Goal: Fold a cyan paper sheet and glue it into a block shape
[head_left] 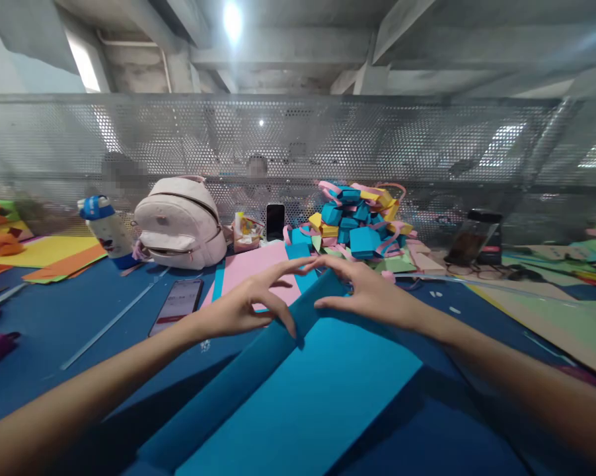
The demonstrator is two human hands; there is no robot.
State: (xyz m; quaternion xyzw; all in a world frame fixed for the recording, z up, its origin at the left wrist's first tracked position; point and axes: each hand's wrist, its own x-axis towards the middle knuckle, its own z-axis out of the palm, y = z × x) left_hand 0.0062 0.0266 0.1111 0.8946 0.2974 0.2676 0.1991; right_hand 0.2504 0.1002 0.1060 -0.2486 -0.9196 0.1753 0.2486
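Blue paper [308,390] slants from the near side of the worktop [82,311] towards its far edge, its curled left side passing beneath the left hand [258,301], whose thumb and fingers spread in an arch over the curl; whether they press on it I cannot tell. Just beside, fingertips close to the other's, the right hand [372,291] grips the curl's far end between thumb and fingers, the flat part spreading out nearer the wearer.
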